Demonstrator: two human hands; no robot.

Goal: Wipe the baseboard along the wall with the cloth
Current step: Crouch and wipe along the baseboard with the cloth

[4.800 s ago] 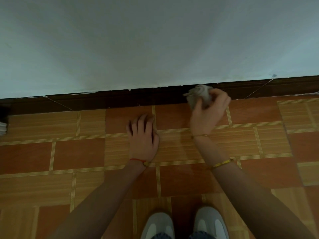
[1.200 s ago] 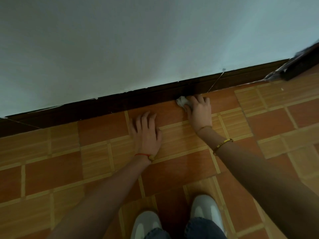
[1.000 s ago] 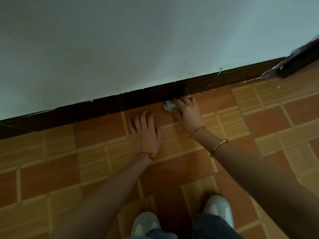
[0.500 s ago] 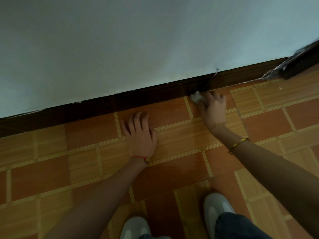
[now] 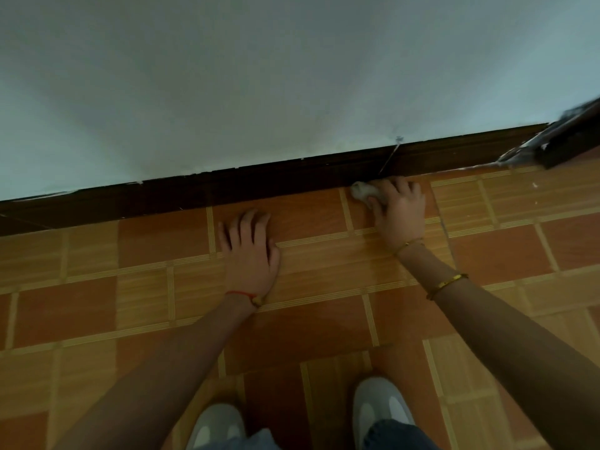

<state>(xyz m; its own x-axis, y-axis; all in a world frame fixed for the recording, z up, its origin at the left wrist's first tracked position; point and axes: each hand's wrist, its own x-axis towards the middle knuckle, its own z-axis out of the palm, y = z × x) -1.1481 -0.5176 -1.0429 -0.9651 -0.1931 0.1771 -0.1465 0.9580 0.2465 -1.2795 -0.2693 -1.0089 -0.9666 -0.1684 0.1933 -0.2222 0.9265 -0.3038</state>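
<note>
A dark brown baseboard (image 5: pixel 259 186) runs along the foot of the pale wall, rising toward the right. My right hand (image 5: pixel 398 211) grips a small bunched grey-white cloth (image 5: pixel 363 191) and holds it at the bottom edge of the baseboard, where it meets the floor. Only the left end of the cloth shows past my fingers. My left hand (image 5: pixel 250 254) lies flat on the tiled floor with its fingers spread, a short way in front of the baseboard and left of the cloth.
The floor (image 5: pixel 324 313) is orange and tan patterned tile. My two grey-white shoes (image 5: pixel 380 407) stand at the bottom edge. A dark frame with pale debris (image 5: pixel 565 141) juts out at the far right, where the baseboard ends. A thin strand (image 5: pixel 389 159) crosses the baseboard above the cloth.
Over the last second my right hand slid the cloth rightward along the baseboard, past a tile joint. My left hand stayed flat on the floor.
</note>
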